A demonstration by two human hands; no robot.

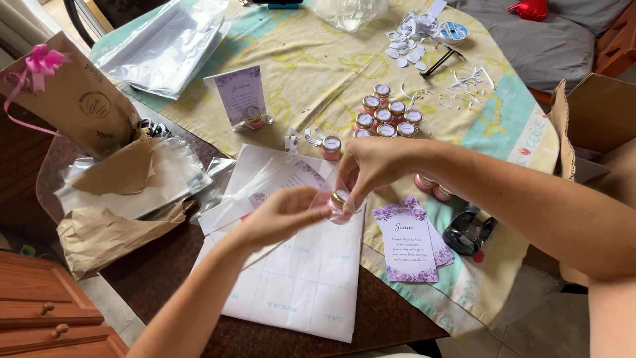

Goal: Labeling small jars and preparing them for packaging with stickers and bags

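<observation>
The right hand is pinching a small pink jar with a gold lid from above, while the left hand is gripping the clear plastic bag around it. Just beyond the right hand, more jars are standing clustered; purple cards are lying below its wrist.

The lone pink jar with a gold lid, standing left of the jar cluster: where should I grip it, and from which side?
Probably grip the lone pink glass jar with the gold lid across its round lid, coming straight down from above. It stands upright, apart from the cluster of matching jars, with white paper scraps at its left.
</observation>
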